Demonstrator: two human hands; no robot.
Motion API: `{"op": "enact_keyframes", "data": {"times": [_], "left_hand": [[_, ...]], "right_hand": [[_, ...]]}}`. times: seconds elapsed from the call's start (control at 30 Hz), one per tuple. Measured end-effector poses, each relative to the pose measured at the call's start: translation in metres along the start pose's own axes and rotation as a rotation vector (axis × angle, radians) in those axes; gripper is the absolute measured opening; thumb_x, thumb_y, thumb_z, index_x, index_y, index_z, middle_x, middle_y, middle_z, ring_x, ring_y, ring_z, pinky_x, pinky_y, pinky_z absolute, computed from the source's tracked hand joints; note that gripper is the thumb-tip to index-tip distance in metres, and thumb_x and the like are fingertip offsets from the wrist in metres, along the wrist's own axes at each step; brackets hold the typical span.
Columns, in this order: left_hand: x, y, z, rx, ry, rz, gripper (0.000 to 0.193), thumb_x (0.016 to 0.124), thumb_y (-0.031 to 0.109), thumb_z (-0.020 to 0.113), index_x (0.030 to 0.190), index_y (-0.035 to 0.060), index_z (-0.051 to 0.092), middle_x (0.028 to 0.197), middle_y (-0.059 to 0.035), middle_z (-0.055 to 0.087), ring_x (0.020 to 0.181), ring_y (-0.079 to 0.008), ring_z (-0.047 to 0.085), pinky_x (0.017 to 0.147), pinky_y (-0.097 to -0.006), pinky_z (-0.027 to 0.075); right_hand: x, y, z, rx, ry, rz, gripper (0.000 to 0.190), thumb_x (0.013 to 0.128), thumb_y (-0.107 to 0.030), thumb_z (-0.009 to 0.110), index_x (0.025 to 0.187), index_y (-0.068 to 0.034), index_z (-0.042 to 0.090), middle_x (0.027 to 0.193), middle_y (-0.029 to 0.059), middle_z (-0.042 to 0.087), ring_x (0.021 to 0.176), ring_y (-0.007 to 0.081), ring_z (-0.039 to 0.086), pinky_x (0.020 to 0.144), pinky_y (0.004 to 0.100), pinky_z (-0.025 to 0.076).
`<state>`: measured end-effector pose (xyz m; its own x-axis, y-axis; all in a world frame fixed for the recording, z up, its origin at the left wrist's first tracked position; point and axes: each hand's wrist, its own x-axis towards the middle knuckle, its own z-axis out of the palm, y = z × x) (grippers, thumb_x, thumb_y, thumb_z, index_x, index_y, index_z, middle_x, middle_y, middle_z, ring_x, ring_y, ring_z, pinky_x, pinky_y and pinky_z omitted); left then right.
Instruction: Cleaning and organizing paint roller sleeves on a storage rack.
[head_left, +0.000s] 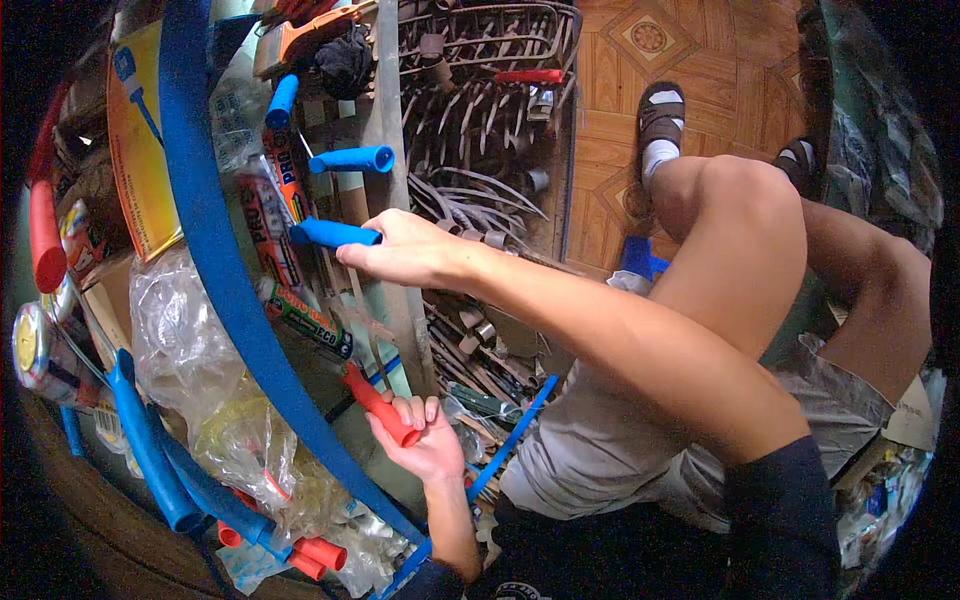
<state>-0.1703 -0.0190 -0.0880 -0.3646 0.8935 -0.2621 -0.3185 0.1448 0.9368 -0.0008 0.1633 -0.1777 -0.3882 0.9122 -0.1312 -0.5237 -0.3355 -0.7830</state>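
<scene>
My right hand (397, 251) reaches across to the shelf and grips a hollow-ended blue plastic handle (322, 234) between thumb and fingers. Lower down, my left hand (424, 435), palm up, has its fingers curled around a red plastic handle (382, 412). The far ends of both tools are hard to make out. Two more blue handles, one (352, 160) on a thin metal rod and another (282, 101) further away, stick out above my right hand. Several printed cartridges lie alongside, among them a green one (311, 319) between my two hands.
A blue shelf edge (225, 300) curves past on the left. Beyond it are clear plastic bags (180, 315), blue handles (150, 450) and red handles (319, 555). An orange-handled paintbrush (307, 34) lies at the top. A wire rack (487, 45) holds dusty metal pieces beside my legs.
</scene>
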Motion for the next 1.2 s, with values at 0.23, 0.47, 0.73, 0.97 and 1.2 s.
{"op": "enact_keyframes", "data": {"times": [0.23, 0.47, 0.73, 0.97, 1.2], "left_hand": [[-0.003, -0.001, -0.008, -0.031, -0.04, -0.019, 0.033, 0.105, 0.037, 0.046, 0.107, 0.0047, 0.052, 0.069, 0.0009, 0.041, 0.06, -0.0098, 0.038, 0.061, -0.0276, 0.034], [-0.001, -0.003, -0.02, -0.028, 0.055, -0.049, 0.034, 0.105, 0.04, 0.047, 0.107, 0.0063, 0.051, 0.066, 0.0019, 0.041, 0.059, -0.0105, 0.04, 0.061, -0.0273, 0.034], [-0.015, 0.007, -0.049, -0.049, 0.094, -0.073, 0.029, 0.104, 0.034, 0.048, 0.106, 0.005, 0.052, 0.068, 0.0022, 0.038, 0.06, -0.0085, 0.038, 0.062, -0.0266, 0.035], [-0.039, 0.014, -0.098, -0.004, 0.257, -0.059, 0.028, 0.1, 0.037, 0.055, 0.099, 0.0093, 0.054, 0.071, 0.0042, 0.041, 0.061, -0.009, 0.04, 0.062, -0.0265, 0.034], [-0.045, 0.012, -0.122, -0.107, 0.276, -0.124, 0.027, 0.099, 0.036, 0.057, 0.099, 0.009, 0.053, 0.075, 0.0038, 0.044, 0.062, -0.0087, 0.042, 0.064, -0.0275, 0.036]], "right_hand": [[0.035, 0.025, -0.015, -0.105, -0.011, 0.069, 0.049, 0.082, -0.046, 0.063, 0.083, 0.003, 0.068, 0.082, 0.0161, 0.068, 0.075, 0.0235, 0.064, 0.072, 0.0396, 0.051], [0.03, 0.018, -0.036, -0.63, 0.151, -0.041, 0.055, 0.093, -0.051, 0.057, 0.103, 0.001, 0.069, 0.102, 0.0283, 0.069, 0.099, 0.0428, 0.067, 0.088, 0.0491, 0.053], [0.019, 0.036, 0.016, -0.649, -0.007, -0.145, 0.051, 0.096, -0.044, 0.053, 0.104, 0.005, 0.061, 0.092, 0.0292, 0.069, 0.089, 0.0449, 0.068, 0.081, 0.0509, 0.055], [0.005, 0.083, 0.094, -0.522, -0.024, -0.054, 0.046, 0.095, -0.037, 0.058, 0.107, 0.007, 0.055, 0.098, 0.03, 0.068, 0.095, 0.0458, 0.067, 0.085, 0.0511, 0.054], [0.004, 0.103, 0.114, -0.466, 0.002, 0.137, 0.048, 0.097, -0.039, 0.054, 0.116, 0.006, 0.049, 0.104, 0.0287, 0.068, 0.101, 0.0436, 0.067, 0.09, 0.0502, 0.053]]}}
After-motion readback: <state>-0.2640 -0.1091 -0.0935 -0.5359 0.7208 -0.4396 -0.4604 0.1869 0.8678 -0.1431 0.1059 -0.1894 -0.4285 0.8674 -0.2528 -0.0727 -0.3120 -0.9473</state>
